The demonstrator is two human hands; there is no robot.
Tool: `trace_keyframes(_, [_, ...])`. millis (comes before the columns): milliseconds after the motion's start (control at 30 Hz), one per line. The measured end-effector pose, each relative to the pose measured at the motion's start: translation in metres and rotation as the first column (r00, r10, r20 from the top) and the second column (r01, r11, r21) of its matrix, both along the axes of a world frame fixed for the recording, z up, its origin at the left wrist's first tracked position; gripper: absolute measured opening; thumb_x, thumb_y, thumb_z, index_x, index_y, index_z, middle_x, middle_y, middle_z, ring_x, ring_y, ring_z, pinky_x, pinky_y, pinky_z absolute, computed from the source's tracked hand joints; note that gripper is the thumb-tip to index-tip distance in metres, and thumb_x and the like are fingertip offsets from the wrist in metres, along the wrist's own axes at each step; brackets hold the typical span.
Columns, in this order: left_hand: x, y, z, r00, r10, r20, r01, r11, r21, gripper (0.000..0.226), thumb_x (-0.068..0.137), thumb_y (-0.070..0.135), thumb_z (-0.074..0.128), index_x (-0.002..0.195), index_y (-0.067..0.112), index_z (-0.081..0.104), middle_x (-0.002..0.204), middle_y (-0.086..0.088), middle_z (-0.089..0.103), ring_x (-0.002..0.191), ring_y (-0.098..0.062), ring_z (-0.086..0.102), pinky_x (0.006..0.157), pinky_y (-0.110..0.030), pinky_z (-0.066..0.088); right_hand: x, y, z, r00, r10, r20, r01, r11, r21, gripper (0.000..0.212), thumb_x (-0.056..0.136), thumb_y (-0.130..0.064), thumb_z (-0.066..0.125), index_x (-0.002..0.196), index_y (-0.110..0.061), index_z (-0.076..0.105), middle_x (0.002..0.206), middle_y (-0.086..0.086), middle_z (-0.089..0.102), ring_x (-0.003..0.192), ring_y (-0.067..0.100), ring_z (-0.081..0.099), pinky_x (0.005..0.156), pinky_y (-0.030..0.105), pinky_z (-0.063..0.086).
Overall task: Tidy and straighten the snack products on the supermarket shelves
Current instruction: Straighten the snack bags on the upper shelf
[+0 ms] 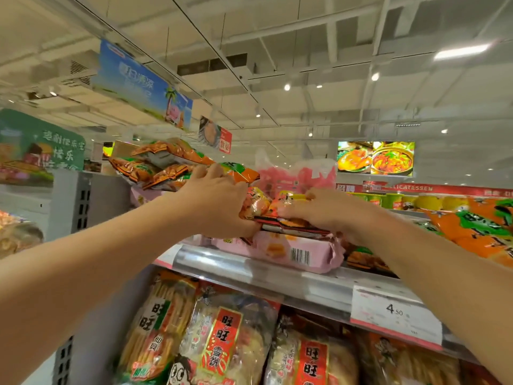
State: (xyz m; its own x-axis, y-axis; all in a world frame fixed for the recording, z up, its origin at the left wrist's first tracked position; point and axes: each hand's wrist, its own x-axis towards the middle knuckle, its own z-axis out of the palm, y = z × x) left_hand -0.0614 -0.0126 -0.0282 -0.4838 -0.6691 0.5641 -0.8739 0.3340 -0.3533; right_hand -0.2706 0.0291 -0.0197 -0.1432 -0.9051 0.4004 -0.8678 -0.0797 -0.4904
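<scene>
**Inspector A:** Both arms reach up to the top shelf at the centre of the frame. The left hand (219, 201) has its fingers curled round the left end of a red-and-orange glossy plastic snack packet (280, 218); the right hand (330, 211) presses down and grips its right end. The packet lies on top of a pale pink plastic-wrapped snack pack with a barcode (280, 250), which overhangs the silver metal shelf edge (249, 269).

**Inspector B:** Risks?

**Inspector A:** In my judgement, the pink pack is the weak point. Any pull toward the person could drag it off the lip. Second, the loose heap of orange-and-green foil snack bags (166, 165), upper left of centre, leans over the left hand; a nudge from the knuckles could bring it sliding down.

**Inspector B:** Surroundings and obstructions?

**Inspector A:** A large orange-and-green snack bag (483, 232) crowds the right edge, beside the right forearm, limiting room to shift anything that way. A pink translucent plastic bag (299, 173) stands behind the hands. Below, clear packets of rice crackers with red labels (222, 343) fill the lower shelf, and a white price tag reading 4.50 (397, 312) sits on the rail. Detail is blurred; fingertip contact under the packet cannot be told.
</scene>
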Motion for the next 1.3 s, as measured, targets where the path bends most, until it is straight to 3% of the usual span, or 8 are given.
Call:
trace_keyframes(200, [-0.01,0.006,0.001,0.997,-0.073,0.022,0.074,0.995,-0.066,0.042,0.088,0.06,0.047,0.099,0.021,0.033,0.093,-0.004,0.047,0.113,-0.033,0.046,0.103,-0.049,0.031,-0.001,0.02,0.004,0.998,0.052,0.033,-0.05,0.995,-0.081,0.021,0.074,-0.05,0.078,0.08,-0.037,0.063,0.08,-0.024,0.061,0.07,-0.007,0.056,0.057,0.016,0.037])
trace_keyframes(300, [-0.008,0.003,0.004,0.971,-0.225,-0.086,0.214,0.97,-0.114,0.037,0.088,0.056,0.05,0.084,0.023,0.034,0.079,0.007,0.048,0.082,-0.019,0.052,0.078,-0.037,0.04,-0.002,0.032,0.003,0.997,0.031,0.064,-0.023,0.994,-0.109,0.052,0.072,-0.051,0.08,0.118,-0.037,0.061,0.097,-0.018,0.063,0.083,-0.003,0.057,0.064,0.017,0.04])
trace_keyframes(400, [-0.008,0.005,0.008,0.915,-0.337,-0.224,0.319,0.941,-0.113,0.034,0.087,0.052,0.055,0.086,0.025,0.035,0.074,0.005,0.053,0.063,-0.012,0.051,0.052,-0.029,0.039,-0.005,0.049,0.002,1.0,-0.016,0.017,0.018,0.987,-0.161,0.081,0.071,-0.055,0.078,0.141,-0.031,0.044,0.134,-0.006,0.057,0.11,0.009,0.056,0.091,0.03,0.046])
trace_keyframes(600, [-0.032,0.017,0.0,0.69,-0.54,-0.482,0.478,0.84,-0.257,0.043,0.085,0.058,0.055,0.093,0.025,0.029,0.07,0.005,0.055,0.057,-0.013,0.054,0.046,-0.028,0.043,-0.023,0.103,-0.007,0.991,-0.135,-0.001,0.126,0.927,-0.353,0.092,0.071,-0.059,0.075,0.148,-0.037,0.03,0.143,-0.011,0.049,0.116,0.006,0.048,0.092,0.027,0.038])
trace_keyframes(900, [-0.153,0.088,-0.037,0.086,-0.662,-0.745,0.878,0.403,-0.257,0.058,0.071,0.074,0.059,0.105,0.036,0.033,0.082,0.018,0.056,0.072,0.004,0.051,0.059,-0.021,0.037,-0.085,0.21,-0.04,0.947,-0.311,0.079,0.314,0.844,-0.435,0.09,0.07,-0.045,0.082,0.144,-0.037,0.032,0.109,-0.03,0.059,0.102,-0.004,0.063,0.098,0.033,0.051])
trace_keyframes(1067, [-0.226,0.145,-0.039,0.058,-0.661,-0.748,0.966,0.225,-0.124,0.048,0.077,0.056,0.06,0.111,0.033,0.034,0.091,0.015,0.055,0.079,-0.005,0.057,0.063,-0.021,0.039,-0.12,0.295,-0.052,0.843,-0.538,-0.022,0.47,0.754,-0.459,0.087,0.071,-0.05,0.08,0.143,-0.037,0.033,0.109,-0.033,0.056,0.1,-0.009,0.058,0.088,0.01,0.045])
trace_keyframes(1233, [-0.289,0.218,-0.036,0.028,-0.667,-0.744,1.0,0.022,0.018,0.078,0.078,0.039,0.075,0.137,0.037,0.024,0.102,0.01,0.062,0.083,-0.008,0.063,0.073,-0.028,0.049,-0.164,0.385,-0.068,0.784,-0.62,0.009,0.554,0.694,-0.459,0.084,0.067,-0.047,0.082,0.136,-0.045,0.033,0.113,-0.029,0.056,0.105,-0.002,0.06,0.094,0.03,0.05])
trace_keyframes(1300, [-0.314,0.25,-0.036,0.021,-0.692,-0.721,0.998,-0.025,0.052,0.078,0.074,0.038,0.075,0.136,0.037,0.028,0.114,0.01,0.058,0.097,-0.007,0.06,0.083,-0.031,0.048,-0.188,0.416,-0.077,0.778,-0.628,0.021,0.568,0.688,-0.452,0.085,0.068,-0.044,0.083,0.137,-0.044,0.033,0.111,-0.031,0.055,0.104,-0.008,0.058,0.093,0.024,0.048])
